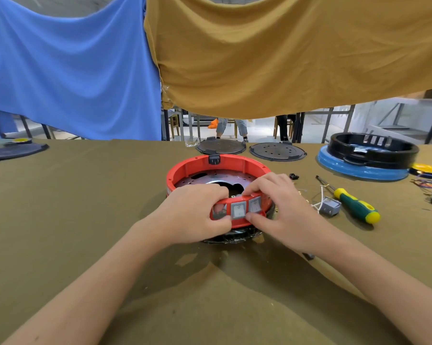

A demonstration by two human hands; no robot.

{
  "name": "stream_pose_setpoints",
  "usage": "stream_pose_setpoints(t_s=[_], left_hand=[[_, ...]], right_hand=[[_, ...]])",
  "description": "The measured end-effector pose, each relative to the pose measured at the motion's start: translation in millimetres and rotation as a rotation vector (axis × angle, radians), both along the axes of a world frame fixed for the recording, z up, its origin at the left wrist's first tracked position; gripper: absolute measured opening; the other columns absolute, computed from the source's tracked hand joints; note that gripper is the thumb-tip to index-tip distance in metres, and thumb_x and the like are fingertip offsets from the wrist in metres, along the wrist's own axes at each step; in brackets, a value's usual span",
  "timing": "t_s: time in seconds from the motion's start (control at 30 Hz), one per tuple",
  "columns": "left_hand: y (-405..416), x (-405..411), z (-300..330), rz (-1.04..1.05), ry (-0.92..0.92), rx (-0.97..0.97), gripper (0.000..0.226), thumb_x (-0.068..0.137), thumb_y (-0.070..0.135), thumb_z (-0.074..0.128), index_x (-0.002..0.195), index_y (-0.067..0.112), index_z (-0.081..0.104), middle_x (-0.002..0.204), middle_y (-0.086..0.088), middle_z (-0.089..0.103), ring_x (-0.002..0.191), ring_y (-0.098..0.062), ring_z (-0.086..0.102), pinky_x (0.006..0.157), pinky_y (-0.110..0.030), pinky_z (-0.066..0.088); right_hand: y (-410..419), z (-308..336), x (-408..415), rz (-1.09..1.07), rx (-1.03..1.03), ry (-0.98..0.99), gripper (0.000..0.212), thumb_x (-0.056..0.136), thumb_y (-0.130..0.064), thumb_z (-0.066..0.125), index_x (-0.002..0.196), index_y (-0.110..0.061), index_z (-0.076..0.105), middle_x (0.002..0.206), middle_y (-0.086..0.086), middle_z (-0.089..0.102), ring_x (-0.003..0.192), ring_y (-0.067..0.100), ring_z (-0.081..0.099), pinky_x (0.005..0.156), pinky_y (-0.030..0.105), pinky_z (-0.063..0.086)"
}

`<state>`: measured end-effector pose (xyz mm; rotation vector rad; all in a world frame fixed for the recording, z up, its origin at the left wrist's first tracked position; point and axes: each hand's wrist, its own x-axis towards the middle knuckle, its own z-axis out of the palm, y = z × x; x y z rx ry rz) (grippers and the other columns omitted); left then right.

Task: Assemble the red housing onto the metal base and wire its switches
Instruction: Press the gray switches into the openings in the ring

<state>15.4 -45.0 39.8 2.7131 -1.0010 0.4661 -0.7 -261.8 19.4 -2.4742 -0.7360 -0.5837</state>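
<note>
surface point(85, 220) is carrying everything | red housing point(185, 168) is sitting mid-surface over the metal base point(210, 179) | left hand point(192, 215) is gripping the near rim, fingers curled over it | right hand point(279, 205) is pinching the right switch point(255, 204) beside the middle switch point(238, 210) | screwdriver point(354, 204) is lying to the right

The housing point(217, 165) sits on the metal base point(210, 179) at the middle of the table point(60, 220). Behind it lie two round plates point(221, 146) side by side. To its right lies a screwdriver point(351, 202), with a loose switch point(330, 207) just beside it.
</note>
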Motion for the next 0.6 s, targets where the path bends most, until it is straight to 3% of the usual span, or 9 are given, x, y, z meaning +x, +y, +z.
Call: stream_pose_setpoints(t_s=[0.33,0.6], left_hand=[[2.1,0.8,0.1,-0.025,0.031,-0.076,0.037,0.083,0.055,0.041,0.070,0.020,0.044,0.068,0.002,0.050,0.065,-0.017,0.048,0.060,-0.034,0.040],[-1.0,0.5,0.2,-0.005,0.069,-0.112,0.040,0.085,0.058,0.034,0.068,0.022,0.040,0.068,0.004,0.048,0.068,-0.015,0.048,0.063,-0.036,0.040]], right_hand=[[-0.3,1.3,-2.1,0.010,0.073,0.057,0.025,0.092,-0.043,0.058,0.115,-0.034,0.059,0.113,-0.022,0.049,0.115,-0.004,0.034,0.084,0.000,0.030],[6.6,2.5,-1.6,-0.043,0.084,-0.022,0.012,0.095,-0.031,0.060,0.105,-0.026,0.065,0.104,-0.014,0.054,0.107,0.004,0.040,0.086,0.005,0.029]])
